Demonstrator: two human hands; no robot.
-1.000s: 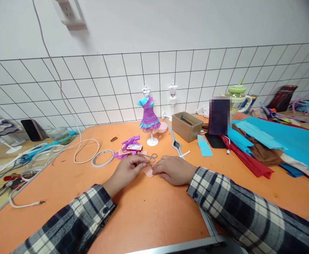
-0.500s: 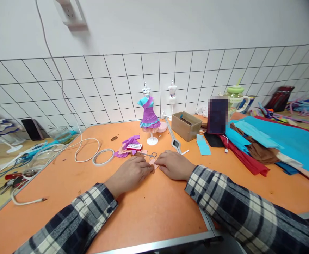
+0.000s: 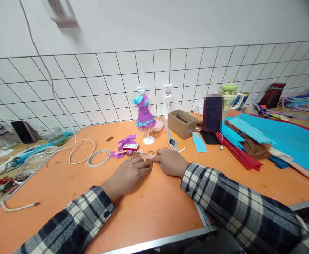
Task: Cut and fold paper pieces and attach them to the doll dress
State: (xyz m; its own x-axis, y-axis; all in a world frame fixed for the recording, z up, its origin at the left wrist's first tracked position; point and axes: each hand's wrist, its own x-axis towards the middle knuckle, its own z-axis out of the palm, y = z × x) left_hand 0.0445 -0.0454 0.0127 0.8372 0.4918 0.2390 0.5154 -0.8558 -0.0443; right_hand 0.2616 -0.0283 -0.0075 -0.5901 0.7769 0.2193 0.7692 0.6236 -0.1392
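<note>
My left hand (image 3: 129, 173) lies palm down on the orange table, its fingers together and pressed on a small brown crepe-paper piece (image 3: 149, 160). From the other side, my right hand (image 3: 171, 161) reaches in with curled fingers, its index fingertip on a pale pink paper piece (image 3: 149, 155) against the brown one. My fingers partly hide both pieces. Just beyond them lie small scissors (image 3: 150, 152), mostly covered. A red-and-white little box (image 3: 130, 146) rests on purple paper scraps (image 3: 127, 140) past my left hand.
A doll dress form (image 3: 145, 113) in a purple dress stands behind, near a bare one (image 3: 167, 93). Around are a cardboard box (image 3: 182, 124), a tape roll (image 3: 99, 158), a white cable (image 3: 72, 135), a phone on a stand (image 3: 212, 113), and coloured paper sheets (image 3: 283, 141) at right.
The view has shifted slightly, so everything sits further left. My right index finger has straightened toward the papers, and more of the brown piece shows. My left hand stays pressed down.
</note>
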